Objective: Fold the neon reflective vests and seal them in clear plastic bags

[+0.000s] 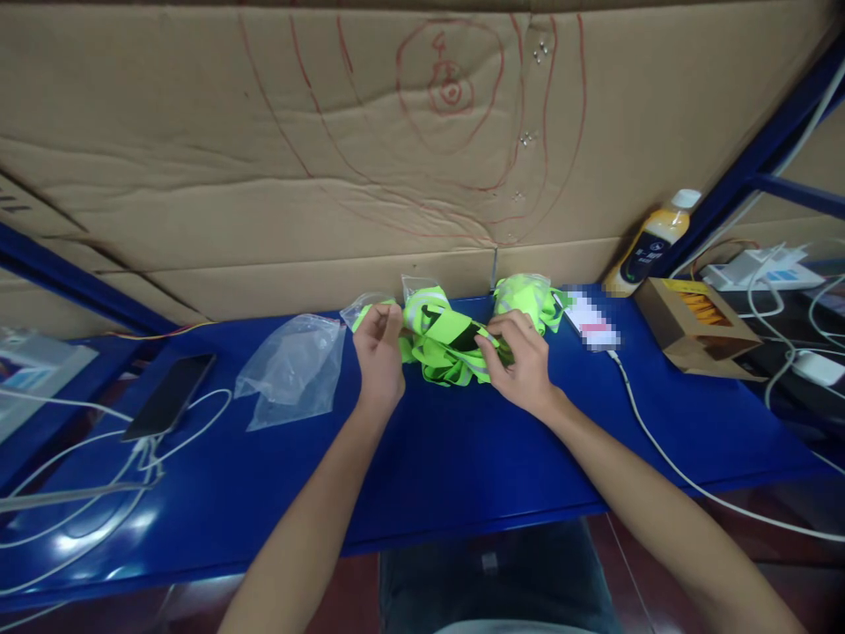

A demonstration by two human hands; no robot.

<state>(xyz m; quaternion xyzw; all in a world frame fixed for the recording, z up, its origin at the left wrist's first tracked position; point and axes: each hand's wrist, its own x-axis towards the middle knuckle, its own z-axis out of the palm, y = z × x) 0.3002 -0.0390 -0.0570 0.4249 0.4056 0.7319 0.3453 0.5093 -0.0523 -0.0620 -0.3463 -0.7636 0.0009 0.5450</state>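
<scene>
Between my hands stretches a neon-green strap (449,328) with black patches. It lies over a loose heap of the same bright green strapping (441,364) on the blue table. My left hand (381,352) pinches the strap's left end, thumb against the fingers. On the other side, my right hand (521,359) closes its fingertips on the strap near a black patch. Part of the heap is hidden behind the fingers. Directly behind it sits a green roll (424,301) in clear plastic, and another green bundle (525,293) with greyish bands lies to the right.
An empty clear plastic bag (297,370) rests left of my hands on the blue table (449,475). Phones with white cables lie at the left (170,396) and right (591,319). A drink bottle (653,242) leans beside a cardboard box (696,326). Cardboard (198,176) stands behind.
</scene>
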